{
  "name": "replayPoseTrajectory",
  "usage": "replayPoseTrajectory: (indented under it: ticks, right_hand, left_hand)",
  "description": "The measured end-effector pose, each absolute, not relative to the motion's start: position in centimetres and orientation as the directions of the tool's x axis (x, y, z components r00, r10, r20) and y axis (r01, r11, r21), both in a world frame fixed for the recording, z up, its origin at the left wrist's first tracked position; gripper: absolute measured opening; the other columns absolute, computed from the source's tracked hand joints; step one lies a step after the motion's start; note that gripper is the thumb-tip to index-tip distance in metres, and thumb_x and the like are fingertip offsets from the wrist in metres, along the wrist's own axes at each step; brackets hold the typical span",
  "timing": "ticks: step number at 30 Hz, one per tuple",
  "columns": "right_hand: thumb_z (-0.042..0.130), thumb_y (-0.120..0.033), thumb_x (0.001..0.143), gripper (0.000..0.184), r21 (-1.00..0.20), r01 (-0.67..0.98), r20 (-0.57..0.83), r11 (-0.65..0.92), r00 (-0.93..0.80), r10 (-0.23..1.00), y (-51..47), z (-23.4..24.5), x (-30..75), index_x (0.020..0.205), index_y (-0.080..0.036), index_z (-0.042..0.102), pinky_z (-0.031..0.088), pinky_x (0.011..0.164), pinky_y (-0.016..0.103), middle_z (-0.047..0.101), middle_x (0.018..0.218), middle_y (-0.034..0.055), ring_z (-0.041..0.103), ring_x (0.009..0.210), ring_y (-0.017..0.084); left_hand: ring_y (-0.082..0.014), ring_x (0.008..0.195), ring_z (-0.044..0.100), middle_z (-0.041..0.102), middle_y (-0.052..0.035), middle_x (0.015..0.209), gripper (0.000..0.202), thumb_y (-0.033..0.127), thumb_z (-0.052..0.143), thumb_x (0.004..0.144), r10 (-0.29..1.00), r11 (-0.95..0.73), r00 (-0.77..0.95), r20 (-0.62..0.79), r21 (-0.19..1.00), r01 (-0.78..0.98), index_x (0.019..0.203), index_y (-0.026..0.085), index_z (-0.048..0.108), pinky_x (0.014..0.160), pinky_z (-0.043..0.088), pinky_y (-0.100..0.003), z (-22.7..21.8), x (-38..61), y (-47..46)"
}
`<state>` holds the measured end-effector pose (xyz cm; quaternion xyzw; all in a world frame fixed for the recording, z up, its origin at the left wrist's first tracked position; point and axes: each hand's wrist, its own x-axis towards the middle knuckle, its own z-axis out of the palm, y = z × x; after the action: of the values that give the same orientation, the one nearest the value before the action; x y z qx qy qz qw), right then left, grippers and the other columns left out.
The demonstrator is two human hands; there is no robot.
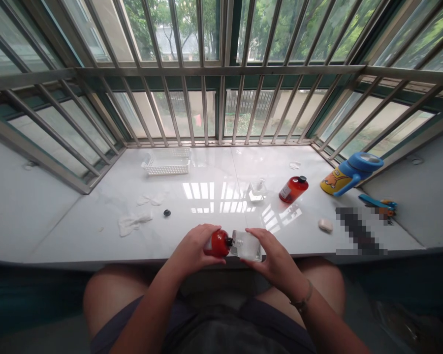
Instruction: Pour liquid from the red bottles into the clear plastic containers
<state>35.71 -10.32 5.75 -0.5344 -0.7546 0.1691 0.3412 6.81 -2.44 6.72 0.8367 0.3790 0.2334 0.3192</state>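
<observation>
Near the front edge of the white ledge, my left hand [197, 246] is wrapped round a red bottle [219, 243] with a black neck, tipped to the right. My right hand [268, 253] grips a clear square glass bottle [248, 245], also tilted, with its mouth toward the red bottle. The two mouths meet or nearly meet; I cannot tell whether they touch. A small black cap [167, 213] lies on the ledge to the left. Beyond my hands stand another small clear glass bottle [257, 191] and a second red bottle [294, 189] with a black cap.
A white perforated basket [168, 168] sits at the back left, with crumpled tissues [135, 223] in front. At the right are a blue and yellow cup [349, 174], a pale soap-like piece [325, 225], a blue tool [376, 202] and a blurred dark object [360, 231]. Metal bars [221, 71] line the window.
</observation>
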Motion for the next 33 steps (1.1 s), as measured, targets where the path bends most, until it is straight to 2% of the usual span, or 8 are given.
replayPoseTrajectory:
  ticks: [7,15,22,33]
  right_hand:
    - [0.083,-0.027,0.088,0.075,-0.560,0.743,0.249,0.366,-0.271,0.930,-10.2,8.0,36.2,0.154,-0.031,0.048,0.057,0.114,0.051,0.063,0.143,0.0110,0.062,0.132,0.031]
    - [0.084,-0.026,0.087,0.080,-0.475,0.795,0.200,0.377,-0.320,0.926,-9.9,10.4,36.5,0.157,-0.032,0.047,0.059,0.110,0.048,0.065,0.141,0.0098,0.063,0.129,0.031]
    - [0.084,-0.024,0.086,0.080,-0.435,0.817,0.168,0.378,-0.339,0.926,-9.6,11.8,36.5,0.156,-0.032,0.048,0.060,0.106,0.049,0.065,0.138,0.0097,0.063,0.127,0.031]
    - [0.084,-0.025,0.085,0.079,-0.392,0.820,0.204,0.418,-0.365,0.908,-9.2,12.4,36.2,0.156,-0.032,0.049,0.062,0.103,0.049,0.068,0.135,0.0101,0.066,0.124,0.033]
  left_hand:
    - [-0.0331,0.129,0.067,0.068,-0.0102,0.142,0.088,0.050,0.100,0.069,0.803,-0.426,0.584,0.117,0.799,0.425,0.145,0.029,0.060,0.114,0.055,-0.048,5.9,6.9,-2.9]
    - [-0.0341,0.131,0.066,0.068,-0.0102,0.143,0.088,0.051,0.101,0.067,0.819,-0.344,0.566,0.090,0.868,0.359,0.143,0.029,0.062,0.116,0.053,-0.050,5.4,7.5,-3.2]
    - [-0.0339,0.130,0.067,0.068,-0.0103,0.142,0.086,0.048,0.101,0.067,0.822,-0.324,0.562,0.096,0.890,0.321,0.142,0.029,0.062,0.115,0.053,-0.049,5.4,7.9,-3.3]
    - [-0.0339,0.131,0.066,0.068,-0.0103,0.142,0.085,0.048,0.100,0.069,0.820,-0.333,0.559,0.119,0.895,0.298,0.143,0.029,0.061,0.116,0.053,-0.049,4.9,7.8,-3.2]
